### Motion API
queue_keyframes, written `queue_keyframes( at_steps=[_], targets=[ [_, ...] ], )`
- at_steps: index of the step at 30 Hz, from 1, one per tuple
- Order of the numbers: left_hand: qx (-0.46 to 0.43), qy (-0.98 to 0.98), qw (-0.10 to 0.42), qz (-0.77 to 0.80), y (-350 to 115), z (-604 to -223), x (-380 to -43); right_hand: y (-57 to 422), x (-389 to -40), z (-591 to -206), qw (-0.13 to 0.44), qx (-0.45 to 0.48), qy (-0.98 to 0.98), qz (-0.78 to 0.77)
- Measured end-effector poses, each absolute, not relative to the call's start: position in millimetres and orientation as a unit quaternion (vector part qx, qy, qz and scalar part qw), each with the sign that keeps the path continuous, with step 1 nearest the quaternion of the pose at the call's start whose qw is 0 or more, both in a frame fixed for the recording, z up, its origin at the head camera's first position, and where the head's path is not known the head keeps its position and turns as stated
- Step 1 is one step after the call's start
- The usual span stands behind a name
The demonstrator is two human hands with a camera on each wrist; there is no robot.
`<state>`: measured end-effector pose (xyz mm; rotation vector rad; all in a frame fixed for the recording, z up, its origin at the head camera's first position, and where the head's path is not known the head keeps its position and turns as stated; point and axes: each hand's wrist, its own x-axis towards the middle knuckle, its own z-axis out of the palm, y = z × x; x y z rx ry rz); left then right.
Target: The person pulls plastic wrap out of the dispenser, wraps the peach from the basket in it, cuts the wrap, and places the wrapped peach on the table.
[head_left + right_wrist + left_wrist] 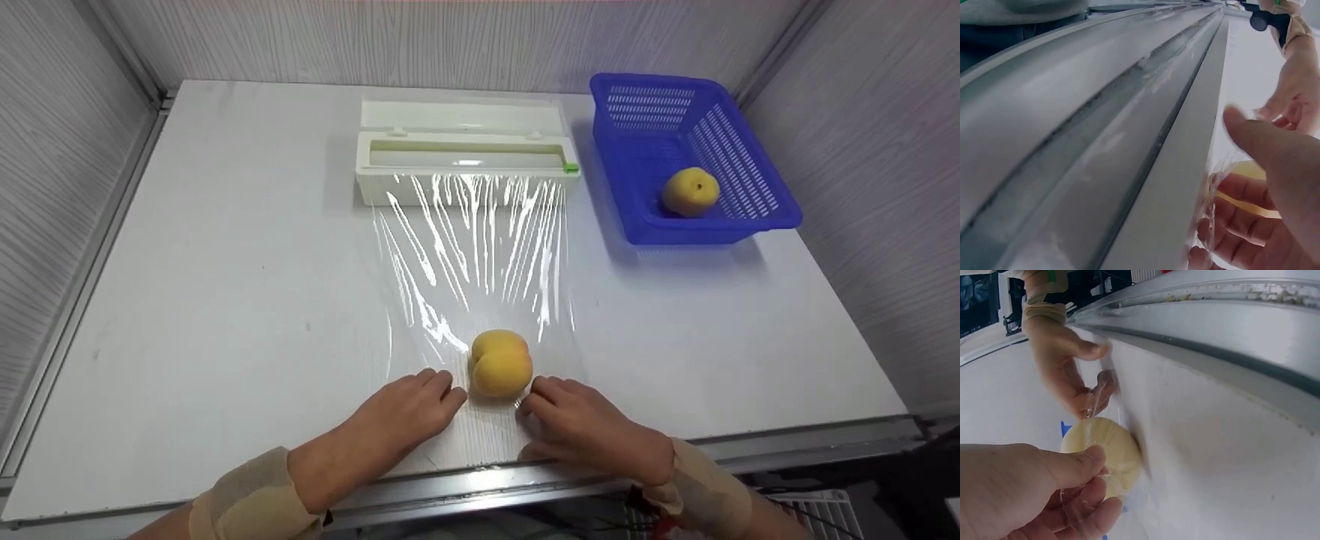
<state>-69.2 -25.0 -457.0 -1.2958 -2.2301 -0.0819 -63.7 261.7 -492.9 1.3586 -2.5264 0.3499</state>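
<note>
A yellow peach (501,375) sits on a sheet of clear plastic wrap (495,259) near the table's front edge. The wrap stretches, creased and shiny, from a white dispenser box (469,189) whose lid is raised at the back. Left of the peach, my left hand (412,409) pinches the wrap's near edge between thumb and fingers. To the peach's right is my right hand (589,427); in the right wrist view its thumb (1247,129) stands apart from its bent fingers, and the film lies against their fingertips (1207,228).
At the back right stands a blue basket (664,234) with another peach (690,191) in it. A green piece (571,168) sits at the dispenser's right end. A metal rail (495,484) runs along the table's front edge. Light panels (480,45) enclose the back and sides.
</note>
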Motion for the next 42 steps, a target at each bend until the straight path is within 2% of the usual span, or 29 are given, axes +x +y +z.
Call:
queue_keyframes(
  at_steps=[9, 20, 25, 33, 42],
  targets=[
    [-0.485, -0.837, 0.245, -0.07, -33, -448, -70, 271, -67, -487, 0.148, 0.49, -0.851, 0.119],
    [-0.463, -0.831, 0.265, -0.157, -45, -439, -74, 280, -78, -469, 0.175, 0.483, -0.837, 0.187],
    [-0.458, -0.838, 0.254, -0.155, -47, -436, -73, 278, -84, -465, 0.191, 0.499, -0.824, 0.19],
    [-0.452, -0.852, 0.201, -0.174, -52, -432, -76, 275, -93, -462, 0.147, 0.523, -0.807, 0.229],
    [-0.43, -0.868, 0.147, -0.2, -60, -429, -86, 270, -105, -460, 0.112, 0.499, -0.783, 0.354]
  ],
)
